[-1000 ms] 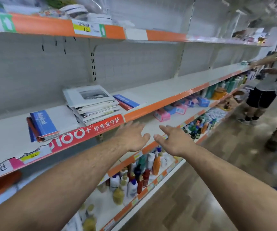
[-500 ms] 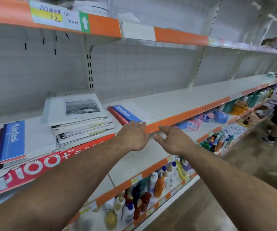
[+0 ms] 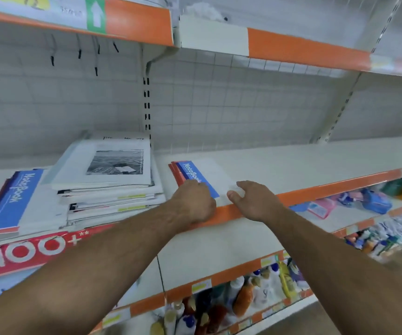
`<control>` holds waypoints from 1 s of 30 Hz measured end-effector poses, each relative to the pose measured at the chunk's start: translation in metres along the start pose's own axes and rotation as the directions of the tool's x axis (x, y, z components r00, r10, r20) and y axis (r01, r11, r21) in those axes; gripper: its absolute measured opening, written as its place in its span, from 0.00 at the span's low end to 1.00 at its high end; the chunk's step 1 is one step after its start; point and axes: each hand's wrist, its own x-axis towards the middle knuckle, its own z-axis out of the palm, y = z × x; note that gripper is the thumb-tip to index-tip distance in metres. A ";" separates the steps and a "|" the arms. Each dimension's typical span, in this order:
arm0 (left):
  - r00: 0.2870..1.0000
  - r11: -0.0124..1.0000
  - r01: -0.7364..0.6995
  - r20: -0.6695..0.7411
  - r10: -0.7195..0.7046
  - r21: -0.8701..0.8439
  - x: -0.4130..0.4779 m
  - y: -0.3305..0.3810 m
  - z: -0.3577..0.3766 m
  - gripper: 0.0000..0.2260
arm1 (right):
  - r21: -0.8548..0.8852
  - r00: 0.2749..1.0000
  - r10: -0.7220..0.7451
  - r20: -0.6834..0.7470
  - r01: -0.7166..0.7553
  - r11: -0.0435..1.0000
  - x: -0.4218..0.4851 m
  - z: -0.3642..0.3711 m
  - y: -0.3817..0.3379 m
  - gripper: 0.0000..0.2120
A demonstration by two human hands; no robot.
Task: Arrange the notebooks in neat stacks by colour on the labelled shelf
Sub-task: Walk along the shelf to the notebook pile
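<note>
While a loose blue-and-white notebook pile [image 3: 14, 201] and a tall grey-white booklet heap topped by a black-and-white photo cover [image 3: 108, 175] lie at the left of the white, orange-lipped shelf [image 3: 316, 165], the thing in hand is the small stack of red notebooks under a blue-banded white one [image 3: 195, 174], just right of the heap. Its long axis runs away from the person, with the short edge at the lip. The left hand [image 3: 192, 201] curls over its near blue-band corner. The right hand [image 3: 253, 201] seems to pinch its near white corner, equally close. Half a second ago both hands hovered spread at the lip, short of it.
</note>
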 end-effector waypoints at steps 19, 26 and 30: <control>0.880 0.833 0.448 -0.003 -0.474 -0.324 0.028 0.005 0.027 0.15 | 0.662 0.957 0.149 0.247 -0.279 0.696 0.130 -0.003 0.054 0.08; 0.867 0.834 0.481 0.009 -0.498 -0.271 0.036 0.011 0.026 0.15 | 0.698 0.974 0.043 0.223 -0.190 0.690 0.133 0.002 0.063 0.06; 0.871 0.850 0.489 0.049 -0.490 -0.194 0.035 0.016 0.026 0.22 | 0.706 0.969 -0.012 0.246 -0.171 0.687 0.135 0.004 0.066 0.07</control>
